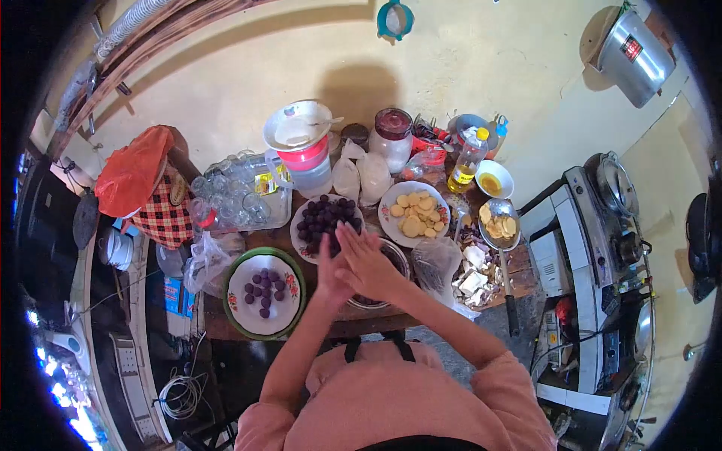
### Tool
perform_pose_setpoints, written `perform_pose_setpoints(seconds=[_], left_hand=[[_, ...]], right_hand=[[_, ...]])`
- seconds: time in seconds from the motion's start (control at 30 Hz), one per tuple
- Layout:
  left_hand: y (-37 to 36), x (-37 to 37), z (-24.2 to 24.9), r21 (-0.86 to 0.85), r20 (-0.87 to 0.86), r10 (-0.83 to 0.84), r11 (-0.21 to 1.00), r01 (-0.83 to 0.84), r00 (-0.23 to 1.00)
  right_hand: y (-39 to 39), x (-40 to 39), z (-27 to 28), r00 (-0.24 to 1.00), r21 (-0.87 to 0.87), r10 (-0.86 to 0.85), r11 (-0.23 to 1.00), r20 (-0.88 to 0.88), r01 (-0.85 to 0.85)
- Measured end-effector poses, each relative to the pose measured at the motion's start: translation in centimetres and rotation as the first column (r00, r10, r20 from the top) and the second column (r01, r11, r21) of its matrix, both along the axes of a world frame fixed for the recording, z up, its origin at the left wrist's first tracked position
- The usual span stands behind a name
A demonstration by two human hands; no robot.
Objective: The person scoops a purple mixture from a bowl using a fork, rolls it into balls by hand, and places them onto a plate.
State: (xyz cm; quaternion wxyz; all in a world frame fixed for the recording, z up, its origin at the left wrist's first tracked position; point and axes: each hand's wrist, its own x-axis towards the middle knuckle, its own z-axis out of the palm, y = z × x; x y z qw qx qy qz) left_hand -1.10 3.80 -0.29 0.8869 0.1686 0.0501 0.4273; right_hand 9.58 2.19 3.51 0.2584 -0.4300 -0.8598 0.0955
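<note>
My left hand [332, 276] and my right hand [367, 263] are pressed palm to palm above the front of the table. The right hand's fingers are straight and close together, angled over the left. Whatever lies between the palms is hidden. Just beyond the fingertips is a plate [298, 244] heaped with dark purple balls [329, 218]. Under my right wrist a metal bowl [401, 259] is partly covered. To the left, a green-rimmed floral dish [248, 319] holds several separate purple balls [265, 292].
Behind stand a floral plate of yellow slices [411, 218], an oil bottle [468, 161], a red-lidded jar [392, 139] and a pitcher topped by a bowl [307, 169]. A tray of glasses [239, 199] sits left. Peelings [475, 274] and a long-handled strainer [508, 282] lie right.
</note>
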Motion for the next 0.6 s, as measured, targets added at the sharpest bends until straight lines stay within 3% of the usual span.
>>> perform_pose_setpoints(seconds=[0.07, 0.13, 0.17, 0.23, 0.3, 0.37, 0.43, 0.47, 0.5, 0.53, 0.6], left_hand=[[0.0, 2.5, -3.5, 0.209, 0.313, -0.212, 0.966, 0.15, 0.926], [0.2, 1.5, -1.8, 0.064, 0.153, -0.086, 0.995, 0.076, 0.984], [0.3, 0.6, -0.4, -0.006, 0.065, -0.029, 1.0, 0.029, 0.997], [0.6, -0.8, 0.9, -0.132, -0.111, 0.089, 0.986, -0.103, 0.99], [-0.3, 0.5, 0.9, -0.075, 0.283, 0.042, 0.997, -0.022, 0.958], [-0.7, 1.4, 0.5, -0.032, 0.395, 0.007, 0.999, 0.006, 0.919], [-0.6, 1.8, -0.7, -0.04, 0.247, 0.0, 0.999, 0.01, 0.969], [-0.6, 1.6, -1.3, -0.082, 0.187, 0.011, 0.997, 0.004, 0.982], [-0.8, 1.5, -0.7, -0.123, 0.127, 0.018, 0.992, -0.003, 0.992], [-1.0, 1.0, -0.2, -0.2, 0.08, 0.039, 0.98, -0.022, 0.996], [-1.2, 0.4, 0.7, -0.291, 0.066, 0.051, 0.956, -0.029, 0.996]], right_hand=[[-0.1, -3.2, -2.3, 0.976, -0.256, -0.146, 0.949, 0.162, 0.185], [-2.2, -2.0, 2.6, 0.977, 0.0, 0.209, 0.978, -0.038, -0.209], [-2.5, -1.6, 1.7, 0.96, -0.025, 0.279, 0.96, -0.008, -0.279], [-1.1, 0.6, 0.2, 0.987, -0.047, 0.159, 0.986, -0.011, -0.16], [0.1, 1.1, -0.1, 0.999, 0.01, 0.031, 0.999, 0.022, -0.031], [-0.1, -0.7, 0.6, 0.999, 0.045, -0.007, 0.999, 0.05, 0.005], [-0.8, -1.8, 0.8, 0.996, -0.013, 0.051, 0.999, -0.067, -0.052], [-0.6, -1.6, 0.7, 0.963, -0.124, 0.084, 0.985, -0.256, -0.118], [-0.3, -1.3, 0.3, 0.865, -0.246, 0.077, 0.943, -0.495, -0.225], [0.2, -0.9, 0.0, 0.666, -0.347, -0.01, 0.859, -0.746, -0.376], [0.8, 0.3, 0.5, 0.261, -0.3, -0.172, 0.735, -0.95, -0.607]])
